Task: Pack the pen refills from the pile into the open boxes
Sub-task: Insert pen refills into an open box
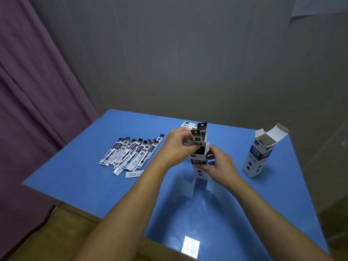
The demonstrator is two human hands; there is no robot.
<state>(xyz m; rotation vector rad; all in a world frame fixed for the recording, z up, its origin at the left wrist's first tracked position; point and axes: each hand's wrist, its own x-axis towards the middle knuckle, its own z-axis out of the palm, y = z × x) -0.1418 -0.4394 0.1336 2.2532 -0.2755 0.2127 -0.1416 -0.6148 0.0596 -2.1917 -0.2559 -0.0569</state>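
**Refills going into the middle box, most of the pile still waiting**

I am watching from the head camera, and I judge the job to be in its early or middle part. A fan of black-and-white sleeved pen refills (131,154) lies on the glossy blue desk (216,213) to the left, with one white paper strip (134,174) loose at its near edge. That pile looks largely unpacked. To the right stands a second tall white-and-navy cardboard box (259,157), upright, its top flaps open; I cannot tell whether anything is inside it.

In the centre, a tall white-and-navy open carton (200,162) stands upright on the desk. My left hand (178,146) curls its fingers round a small bundle of sleeved refills (199,135) and holds them upright at the carton's mouth, their upper ends standing above the rim. My right hand (220,164) grips the carton's side just below the opening, fingers wrapped round the front edge, steadying it.

So the held bundle sits directly between the two hands, partly inside the carton by the look of it, while the pile rests well apart to the left.
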